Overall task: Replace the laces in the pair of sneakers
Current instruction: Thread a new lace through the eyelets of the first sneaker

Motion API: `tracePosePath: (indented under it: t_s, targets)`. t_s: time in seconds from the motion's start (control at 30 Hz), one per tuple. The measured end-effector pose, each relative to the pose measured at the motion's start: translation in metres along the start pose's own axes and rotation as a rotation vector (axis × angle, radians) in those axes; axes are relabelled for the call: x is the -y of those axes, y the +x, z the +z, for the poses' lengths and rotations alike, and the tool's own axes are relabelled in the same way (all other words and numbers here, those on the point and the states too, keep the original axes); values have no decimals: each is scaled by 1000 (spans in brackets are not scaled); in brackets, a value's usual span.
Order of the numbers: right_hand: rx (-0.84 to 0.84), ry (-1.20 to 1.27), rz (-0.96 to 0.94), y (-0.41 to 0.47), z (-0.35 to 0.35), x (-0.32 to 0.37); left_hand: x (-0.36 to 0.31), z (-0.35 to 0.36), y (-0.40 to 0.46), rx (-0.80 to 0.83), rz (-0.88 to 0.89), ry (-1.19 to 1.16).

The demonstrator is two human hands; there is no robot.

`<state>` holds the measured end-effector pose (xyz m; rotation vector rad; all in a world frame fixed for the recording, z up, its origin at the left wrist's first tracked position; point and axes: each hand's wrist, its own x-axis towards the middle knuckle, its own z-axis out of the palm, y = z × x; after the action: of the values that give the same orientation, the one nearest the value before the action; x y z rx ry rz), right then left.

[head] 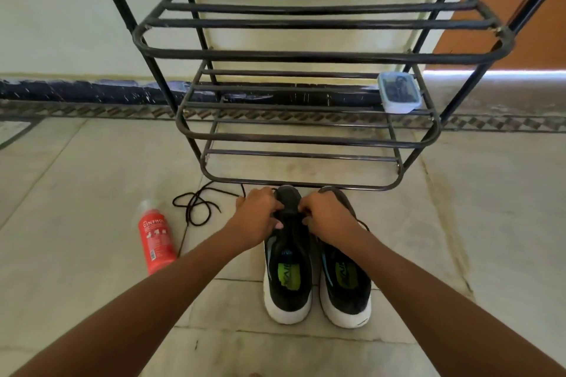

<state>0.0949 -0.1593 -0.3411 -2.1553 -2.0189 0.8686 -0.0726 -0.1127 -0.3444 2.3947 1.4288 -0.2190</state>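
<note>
Two black sneakers with white soles stand side by side on the tiled floor, heels toward me: the left sneaker (288, 272) and the right sneaker (346, 281). Both hands work at the front of the left sneaker. My left hand (258, 213) curls over its left side near the eyelets. My right hand (326, 214) pinches something dark, apparently lace, at the tongue. A loose black lace (196, 203) lies tangled on the floor to the left. Another bit of lace (364, 225) shows beside the right sneaker.
A black metal shoe rack (306, 138) stands right behind the sneakers' toes, with a small lidded plastic box (398, 95) on its middle shelf. A red bottle (154, 239) lies on the floor at the left. Wall and skirting run behind.
</note>
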Motion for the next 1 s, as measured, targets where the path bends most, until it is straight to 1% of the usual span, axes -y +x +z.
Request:
tracePosePath:
  t_s: [0.07,0.2,0.33,0.5,0.67,0.73,0.83,0.9,1.0]
  targets:
    - [2,-12,8,2,-4,3,-2,5,0,-12,1,10]
    - [-158,14,-14,-6,-20,5,-5,10,-6,-59,-7,-26]
    - [-179,-32,-2,-19,-30,11,-7,12,-11,-71,-19,-38]
    - [-310,44,-31,-27,-38,9,-5,15,-10,-66,-48,-47]
    - [-302,92,-74,-27,-38,5,-3,17,-7,-107,-71,-111]
    - [-383,132,-109,-31,-37,3,1,12,-10,-218,-98,-232]
    - [-580,338,-172,-47,-47,5,3,-15,-26,-440,-65,-603]
    - [-620,491,-220,-58,-60,11,-3,-44,-40,-490,-14,-871]
    - [-667,727,-258,-76,-93,28,-16,-98,-65,-533,71,-1125]
